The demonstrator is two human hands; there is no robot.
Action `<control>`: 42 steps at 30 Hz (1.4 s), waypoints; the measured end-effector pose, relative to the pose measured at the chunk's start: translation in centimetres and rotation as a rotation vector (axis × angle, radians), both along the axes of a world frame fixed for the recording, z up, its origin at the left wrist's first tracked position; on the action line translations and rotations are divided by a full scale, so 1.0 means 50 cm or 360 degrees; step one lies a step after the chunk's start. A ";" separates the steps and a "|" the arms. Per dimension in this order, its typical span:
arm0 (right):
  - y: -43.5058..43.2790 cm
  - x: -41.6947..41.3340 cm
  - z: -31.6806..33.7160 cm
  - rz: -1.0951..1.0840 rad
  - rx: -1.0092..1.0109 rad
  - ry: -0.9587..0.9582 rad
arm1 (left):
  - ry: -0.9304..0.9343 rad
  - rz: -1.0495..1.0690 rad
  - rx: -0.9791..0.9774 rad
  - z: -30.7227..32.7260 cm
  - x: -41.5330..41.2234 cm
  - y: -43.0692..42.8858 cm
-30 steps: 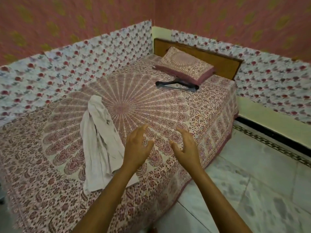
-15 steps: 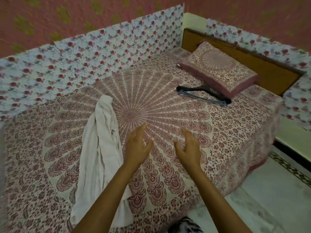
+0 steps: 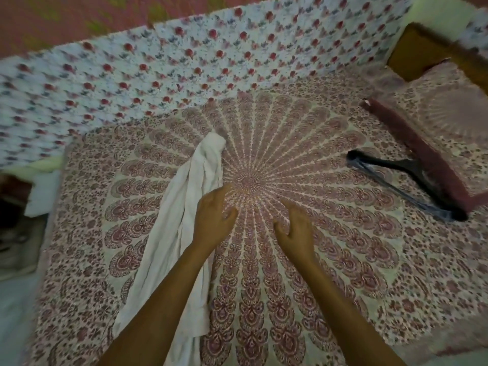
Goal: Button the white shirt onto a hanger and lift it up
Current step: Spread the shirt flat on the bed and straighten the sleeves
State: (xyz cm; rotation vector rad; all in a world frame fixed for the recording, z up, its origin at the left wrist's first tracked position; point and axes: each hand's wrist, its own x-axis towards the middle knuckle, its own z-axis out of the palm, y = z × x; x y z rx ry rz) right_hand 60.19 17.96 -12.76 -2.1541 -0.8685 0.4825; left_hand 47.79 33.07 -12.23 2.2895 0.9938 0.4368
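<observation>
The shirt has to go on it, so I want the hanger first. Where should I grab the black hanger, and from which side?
Grip the black hanger by the arm pointing toward the middle of the bedsheet, probably with the right hand, coming from that open side. It lies flat, neck at the pillow's edge, so that end looks crowded.

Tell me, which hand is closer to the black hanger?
Right. The right hand is over the middle of the bedsheet, with the hanger off to its right. The left hand is farther, beside the white shirt.
</observation>
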 end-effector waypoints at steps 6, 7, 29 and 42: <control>0.153 0.020 -0.044 0.0154 0.0026 0.0029 | 0.0067 0.0089 -0.0013 -0.055 0.012 0.143; 0.182 0.023 -0.054 0.0163 0.0026 0.0057 | 0.0084 0.0098 -0.0015 -0.071 0.014 0.172; 0.632 0.118 -0.362 0.0431 -0.0021 0.0457 | 0.0070 0.0699 -0.0917 -0.459 0.124 0.585; 0.737 0.181 -0.425 -0.0386 -0.0100 0.1083 | -0.0088 0.0254 -0.0474 -0.394 0.161 0.596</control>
